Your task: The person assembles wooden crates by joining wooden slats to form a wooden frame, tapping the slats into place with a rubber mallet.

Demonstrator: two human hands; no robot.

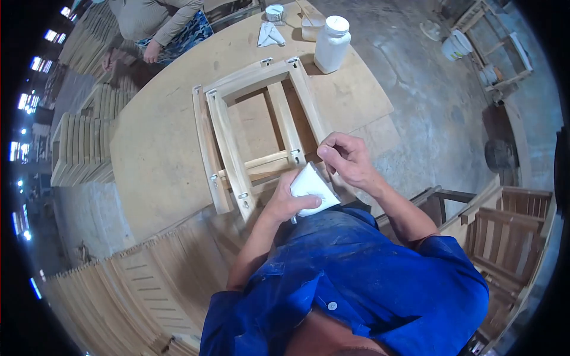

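Note:
My left hand [280, 200] is closed around a white, roughly triangular pouch [310, 188], the thumb lying across its face, just in front of my blue shirt. To the right of the pouch, my right hand [350, 159] is raised with thumb and forefinger pinched together; whatever may be between them is too small to make out. Beyond both hands, a pale wooden frame [224, 133] rests on the table [151, 160], with slots at several of its joints. The pouch is close to the frame's near corner.
A white jar [332, 44], a folded white pouch [271, 35], a small tin [274, 13] and a plastic tub [312, 28] stand on the far side. Another person [157, 24] is at the far left by stacked wooden parts [83, 145]. Wooden panels [136, 285] lean at lower left.

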